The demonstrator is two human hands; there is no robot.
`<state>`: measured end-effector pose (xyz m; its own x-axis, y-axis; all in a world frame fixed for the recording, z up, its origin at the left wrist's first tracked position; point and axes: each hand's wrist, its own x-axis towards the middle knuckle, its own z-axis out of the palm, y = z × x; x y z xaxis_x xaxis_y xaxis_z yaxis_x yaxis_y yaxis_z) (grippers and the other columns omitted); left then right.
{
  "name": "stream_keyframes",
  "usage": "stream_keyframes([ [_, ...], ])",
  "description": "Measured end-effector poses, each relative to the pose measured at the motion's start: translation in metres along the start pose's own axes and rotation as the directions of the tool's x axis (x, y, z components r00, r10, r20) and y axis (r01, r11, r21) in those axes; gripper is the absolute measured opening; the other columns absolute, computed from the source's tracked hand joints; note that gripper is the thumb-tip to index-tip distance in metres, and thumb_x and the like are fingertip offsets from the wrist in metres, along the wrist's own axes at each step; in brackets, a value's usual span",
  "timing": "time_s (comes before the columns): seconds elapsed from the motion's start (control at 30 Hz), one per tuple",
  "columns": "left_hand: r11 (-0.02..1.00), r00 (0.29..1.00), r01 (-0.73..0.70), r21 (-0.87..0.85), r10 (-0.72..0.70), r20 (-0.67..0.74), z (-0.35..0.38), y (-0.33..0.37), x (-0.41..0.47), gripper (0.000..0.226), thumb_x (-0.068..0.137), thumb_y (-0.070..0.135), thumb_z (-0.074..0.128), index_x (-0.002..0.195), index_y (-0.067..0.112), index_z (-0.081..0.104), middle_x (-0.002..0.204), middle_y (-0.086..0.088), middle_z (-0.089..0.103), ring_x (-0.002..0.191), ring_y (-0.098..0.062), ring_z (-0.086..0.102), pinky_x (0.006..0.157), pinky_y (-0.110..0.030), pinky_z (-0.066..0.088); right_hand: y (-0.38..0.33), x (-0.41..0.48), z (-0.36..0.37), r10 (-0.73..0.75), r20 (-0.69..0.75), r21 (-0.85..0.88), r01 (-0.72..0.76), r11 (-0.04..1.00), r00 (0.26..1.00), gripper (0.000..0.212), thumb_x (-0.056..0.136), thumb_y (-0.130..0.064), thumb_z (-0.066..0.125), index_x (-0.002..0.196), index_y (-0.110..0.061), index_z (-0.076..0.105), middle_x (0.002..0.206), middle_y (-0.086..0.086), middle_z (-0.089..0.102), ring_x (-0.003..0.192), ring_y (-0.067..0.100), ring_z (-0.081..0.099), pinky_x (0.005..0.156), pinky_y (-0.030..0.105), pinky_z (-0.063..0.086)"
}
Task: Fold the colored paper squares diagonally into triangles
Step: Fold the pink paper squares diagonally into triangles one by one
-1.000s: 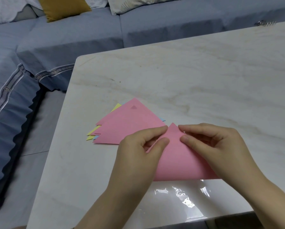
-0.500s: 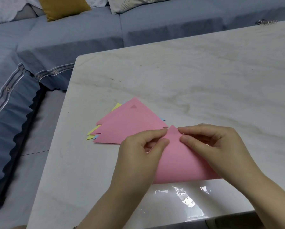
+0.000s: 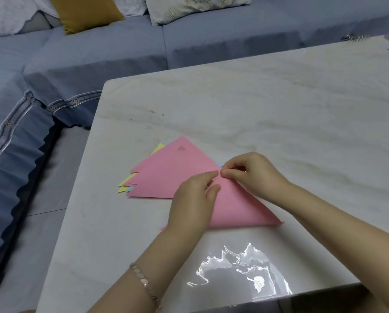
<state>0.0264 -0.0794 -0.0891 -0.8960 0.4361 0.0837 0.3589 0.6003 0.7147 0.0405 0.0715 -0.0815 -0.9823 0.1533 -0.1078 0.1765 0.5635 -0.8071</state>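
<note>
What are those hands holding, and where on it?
The nearer pink paper, at its top corner: the right hand pinches the tip, the left hand pinches just beside it.

table (image 3: pixel 279 98): glossy marble | pink paper (image 3: pixel 241 208): matt | sofa (image 3: pixel 211 41): cloth

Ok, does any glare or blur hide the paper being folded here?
Head view: bright glare lies on the table near its front edge, below the pink paper, not on it; same view, the paper itself is evenly lit and reads clearly.
</note>
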Motion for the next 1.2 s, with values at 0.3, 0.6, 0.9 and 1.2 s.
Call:
stream_keyframes([
  [0.3, 0.863, 0.932, -0.361, 0.354, 0.346, 0.106, 0.041, -0.049, -0.044, 0.043, 0.099, 0.022, 0.024, 0.114, 0.004, 0.060, 0.121, -0.012, 0.063, 0.117, -0.024, 0.055, 0.101, -0.034, 0.030, 0.033, 0.020, 0.030, 0.096, -0.066, -0.035, -0.099, 0.995, 0.993, 0.016, 0.087, -0.015, 0.057, 0.086, -0.013, 0.073, 0.096, -0.001, 0.072, 0.090, 0.013, 0.062, 0.084, 0.029, 0.047],
  [0.6, 0.787, 0.916, -0.359, 0.502, 0.193, 0.352, 0.041, -0.075, -0.067, 0.059, 0.097, 0.049, 0.009, 0.137, 0.015, 0.036, 0.144, -0.002, 0.043, 0.135, -0.019, 0.027, 0.104, -0.043, 0.019, 0.039, 0.020, 0.040, 0.058, -0.100, -0.209, -0.078, 0.975, 0.993, 0.019, 0.088, -0.016, 0.051, 0.085, -0.016, 0.070, 0.093, 0.001, 0.068, 0.089, 0.020, 0.058, 0.080, 0.035, 0.046],
  [0.9, 0.736, 0.904, -0.385, 0.557, 0.178, 0.389, 0.037, -0.077, -0.074, 0.065, 0.093, 0.059, 0.012, 0.141, 0.022, 0.033, 0.149, 0.002, 0.034, 0.138, -0.027, 0.024, 0.099, -0.060, 0.016, 0.033, 0.011, 0.046, -0.213, -0.236, -0.525, 0.060, 0.849, 0.948, 0.019, 0.083, -0.009, 0.053, 0.092, -0.008, 0.069, 0.092, 0.011, 0.063, 0.089, 0.033, 0.057, 0.084, 0.037, 0.037],
  [1.2, 0.747, 0.909, -0.378, 0.547, 0.187, 0.372, 0.037, -0.075, -0.074, 0.067, 0.092, 0.059, 0.015, 0.140, 0.015, 0.031, 0.148, 0.000, 0.035, 0.138, -0.024, 0.024, 0.101, -0.057, 0.017, 0.064, -0.089, 0.076, -0.476, -0.042, -0.683, 0.323, 0.655, 0.878, 0.024, 0.081, -0.022, 0.052, 0.093, -0.012, 0.070, 0.091, -0.001, 0.066, 0.090, 0.017, 0.053, 0.087, 0.029, 0.034],
])
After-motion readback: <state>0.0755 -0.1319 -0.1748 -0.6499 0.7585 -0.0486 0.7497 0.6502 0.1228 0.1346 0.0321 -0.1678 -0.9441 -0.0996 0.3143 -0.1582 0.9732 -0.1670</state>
